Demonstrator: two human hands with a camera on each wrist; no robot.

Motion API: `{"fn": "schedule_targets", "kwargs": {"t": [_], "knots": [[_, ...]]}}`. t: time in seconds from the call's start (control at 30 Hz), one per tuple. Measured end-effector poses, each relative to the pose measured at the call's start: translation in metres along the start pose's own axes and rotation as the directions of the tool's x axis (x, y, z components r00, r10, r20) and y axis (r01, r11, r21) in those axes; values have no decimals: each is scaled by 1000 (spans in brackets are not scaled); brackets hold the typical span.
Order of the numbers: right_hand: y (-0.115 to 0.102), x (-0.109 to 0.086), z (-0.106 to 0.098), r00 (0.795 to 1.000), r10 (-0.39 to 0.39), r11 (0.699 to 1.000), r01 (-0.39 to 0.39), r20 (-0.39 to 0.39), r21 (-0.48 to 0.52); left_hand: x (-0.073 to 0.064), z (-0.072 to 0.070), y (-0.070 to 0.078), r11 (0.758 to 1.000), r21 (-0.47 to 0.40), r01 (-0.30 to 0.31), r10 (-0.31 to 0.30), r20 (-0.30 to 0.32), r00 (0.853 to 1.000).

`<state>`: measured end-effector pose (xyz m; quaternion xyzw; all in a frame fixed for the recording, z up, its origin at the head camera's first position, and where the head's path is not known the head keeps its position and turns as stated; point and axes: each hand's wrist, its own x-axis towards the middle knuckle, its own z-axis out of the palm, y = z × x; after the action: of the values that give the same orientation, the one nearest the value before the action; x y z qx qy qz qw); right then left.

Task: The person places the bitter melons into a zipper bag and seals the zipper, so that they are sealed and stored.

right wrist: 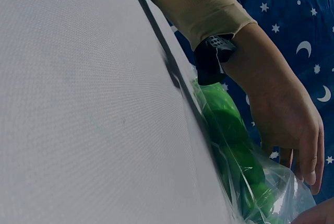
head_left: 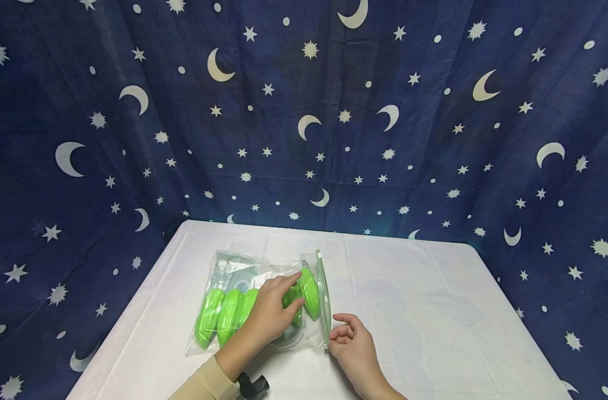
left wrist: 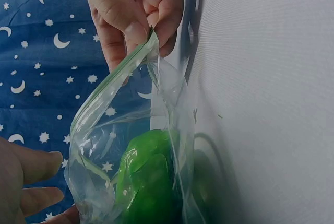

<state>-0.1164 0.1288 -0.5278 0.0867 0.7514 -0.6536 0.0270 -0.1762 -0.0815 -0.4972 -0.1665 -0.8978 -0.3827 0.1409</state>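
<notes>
A clear zip bag (head_left: 241, 266) lies on the table with several bright green, rounded elongated objects (head_left: 209, 319) inside; their exact kind is unclear. Its green-edged mouth faces right and one such object (head_left: 310, 294) sits close to it. My left hand (head_left: 266, 311) reaches over the bag with fingers extended; in the left wrist view its fingers (left wrist: 39, 164) are straight beside the bag's film. With thumb and fingers, my right hand (left wrist: 143, 10) pinches the near corner of the mouth. In the right wrist view only a bit of the right hand (right wrist: 315, 214) shows.
A white cloth covers the table (head_left: 433, 311). Behind and at both sides hangs a dark blue curtain (head_left: 284, 122) with moons and stars. A black device (head_left: 254, 386) is strapped to the left wrist, by the beige sleeve (head_left: 206, 383).
</notes>
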Motion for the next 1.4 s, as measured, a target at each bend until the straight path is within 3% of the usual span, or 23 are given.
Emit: {"fn": "schedule_targets", "kwargs": {"t": [0.33, 1.0, 1.4], "knots": [[-1, 0, -1, 999, 4, 999, -5, -38, -35, 1, -3, 2, 1000, -15, 10, -10, -3, 1000], [3, -2, -3, 1000, 6, 1000, -6, -13, -22, 8, -15, 9, 999, -17, 41, -41, -15, 999], [3, -1, -7, 1000, 18, 1000, -18, -5, -4, 19, -24, 9, 995, -87, 52, -53, -9, 999]]}}
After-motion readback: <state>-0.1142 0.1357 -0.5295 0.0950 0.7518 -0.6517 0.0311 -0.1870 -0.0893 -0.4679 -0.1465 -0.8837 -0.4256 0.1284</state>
